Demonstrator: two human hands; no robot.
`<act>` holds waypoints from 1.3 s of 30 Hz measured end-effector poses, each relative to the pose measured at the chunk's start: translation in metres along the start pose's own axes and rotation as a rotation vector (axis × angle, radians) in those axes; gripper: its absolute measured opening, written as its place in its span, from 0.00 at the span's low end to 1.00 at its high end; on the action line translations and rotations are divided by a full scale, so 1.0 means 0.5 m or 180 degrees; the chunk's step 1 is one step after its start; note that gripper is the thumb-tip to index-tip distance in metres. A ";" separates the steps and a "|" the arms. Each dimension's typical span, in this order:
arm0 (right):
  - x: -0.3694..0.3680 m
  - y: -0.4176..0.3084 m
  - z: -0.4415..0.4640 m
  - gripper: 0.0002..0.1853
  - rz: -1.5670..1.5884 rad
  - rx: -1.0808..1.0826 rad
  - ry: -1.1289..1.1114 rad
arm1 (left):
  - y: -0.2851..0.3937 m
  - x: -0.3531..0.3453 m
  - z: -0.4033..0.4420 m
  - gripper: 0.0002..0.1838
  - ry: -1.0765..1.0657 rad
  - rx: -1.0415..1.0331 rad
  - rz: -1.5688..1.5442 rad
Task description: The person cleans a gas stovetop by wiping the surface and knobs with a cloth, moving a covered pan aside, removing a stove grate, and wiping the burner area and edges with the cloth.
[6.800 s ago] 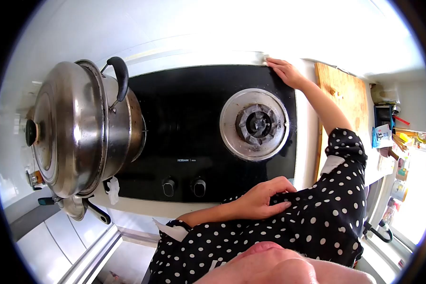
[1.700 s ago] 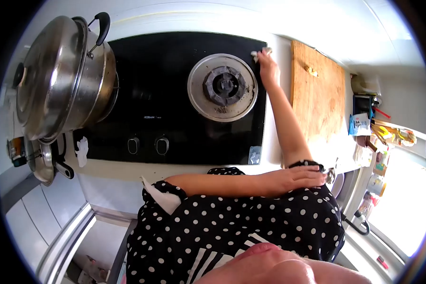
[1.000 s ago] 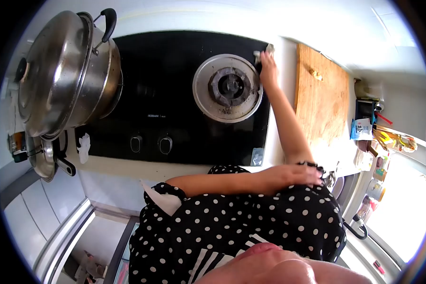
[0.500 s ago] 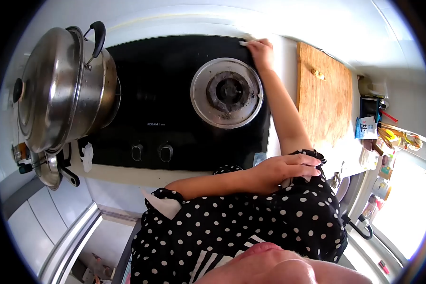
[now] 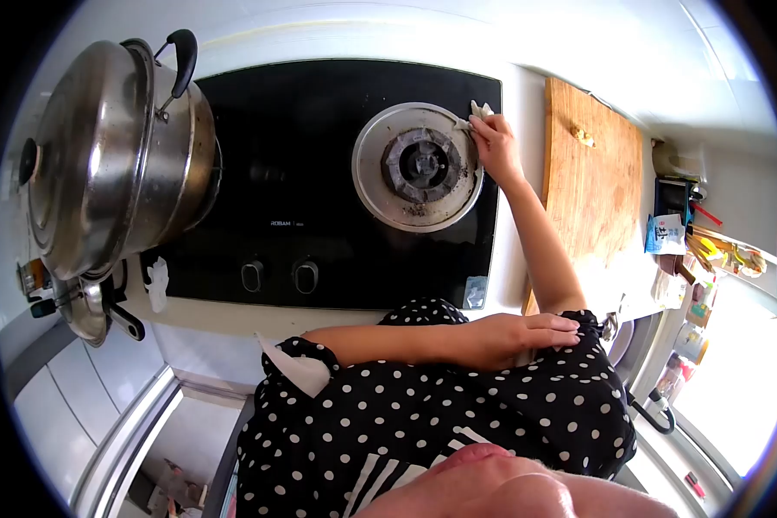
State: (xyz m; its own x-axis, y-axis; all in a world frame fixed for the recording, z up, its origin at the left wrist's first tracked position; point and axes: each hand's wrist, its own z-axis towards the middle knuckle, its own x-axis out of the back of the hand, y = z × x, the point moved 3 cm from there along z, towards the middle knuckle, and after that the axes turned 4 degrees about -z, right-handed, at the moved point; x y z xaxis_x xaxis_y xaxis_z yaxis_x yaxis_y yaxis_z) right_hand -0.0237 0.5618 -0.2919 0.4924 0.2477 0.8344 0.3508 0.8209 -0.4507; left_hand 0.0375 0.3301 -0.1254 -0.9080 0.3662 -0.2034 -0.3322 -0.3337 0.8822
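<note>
My right hand (image 5: 495, 147) is closed on a crumpled white cloth (image 5: 481, 110), which pokes out beyond the fingertips. It presses at the right rim of the round metal burner plate (image 5: 373, 194), at the upper right of the black glass gas stove (image 5: 272, 112). Dark specks of dirt lie on the plate around the burner (image 5: 421, 164). My left arm crosses my body, and my left hand (image 5: 527, 337) holds the black polka-dot sleeve (image 5: 583, 341) of my right arm near the elbow.
A big lidded steel pot (image 5: 112, 164) stands on the stove's left side. Behind the right arm lies a wooden cutting board (image 5: 596, 190) with a small yellowish piece (image 5: 583, 136). A white tissue (image 5: 157, 285) and a lidded pan (image 5: 86, 315) are at the left front. Two knobs (image 5: 306, 277) face me.
My right hand has moved down with the cloth, from the stove's top right corner to the burner plate's rim. My left hand stays at the sleeve.
</note>
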 end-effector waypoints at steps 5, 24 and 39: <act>-0.070 -0.056 0.115 0.12 0.0175 0.0589 -0.0222 | -0.002 0.025 0.021 0.36 0.0457 -0.0138 0.0145; 0.019 -0.007 0.036 0.10 0.0279 0.0777 -0.0541 | -0.028 -0.014 0.009 0.36 0.0288 -0.0079 -0.0228; 0.028 -0.008 -0.004 0.09 0.0070 0.0577 -0.0694 | -0.021 -0.032 0.007 0.34 0.0328 0.0003 -0.0495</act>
State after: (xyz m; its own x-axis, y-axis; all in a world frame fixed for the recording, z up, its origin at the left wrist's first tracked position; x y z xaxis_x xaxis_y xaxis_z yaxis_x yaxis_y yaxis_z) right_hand -0.0166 0.5607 -0.2792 0.3086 0.3550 0.8825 0.1840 0.8879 -0.4216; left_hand 0.0565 0.3309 -0.1299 -0.8671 0.3224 -0.3797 -0.4704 -0.2793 0.8371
